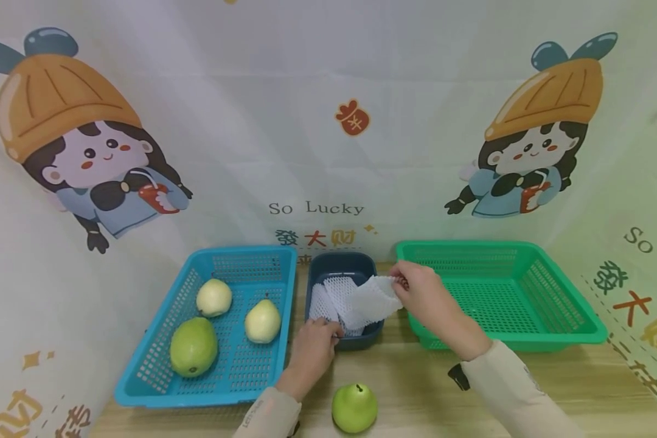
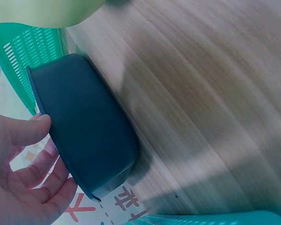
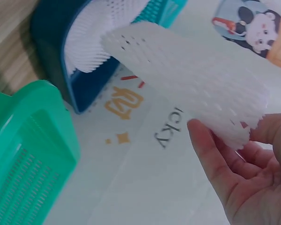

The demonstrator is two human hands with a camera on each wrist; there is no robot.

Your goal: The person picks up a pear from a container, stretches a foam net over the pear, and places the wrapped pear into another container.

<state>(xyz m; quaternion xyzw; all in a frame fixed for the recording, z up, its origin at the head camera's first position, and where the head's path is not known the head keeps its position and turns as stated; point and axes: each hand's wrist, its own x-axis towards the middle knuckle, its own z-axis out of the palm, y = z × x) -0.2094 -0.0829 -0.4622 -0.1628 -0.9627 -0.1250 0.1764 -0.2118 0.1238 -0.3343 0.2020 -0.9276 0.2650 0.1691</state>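
My right hand point(image 1: 424, 298) pinches one end of a white foam fruit net point(image 3: 192, 79), held above the right side of a dark blue bin point(image 1: 342, 264). Several more white foam nets point(image 1: 328, 304) lie inside that bin. With thumb and fingers, my left hand point(image 2: 28, 168) grips the bin's near rim, as the left wrist view shows from the side. On the table in front of the bin stands a green pear point(image 1: 354, 407), touched by neither hand.
A blue basket point(image 1: 197, 401) on the left holds two pale pears point(image 1: 263, 321) and a larger green fruit point(image 1: 194, 347). To the right is a green basket point(image 1: 504, 336). Behind everything hangs a printed white cloth point(image 1: 241, 121).
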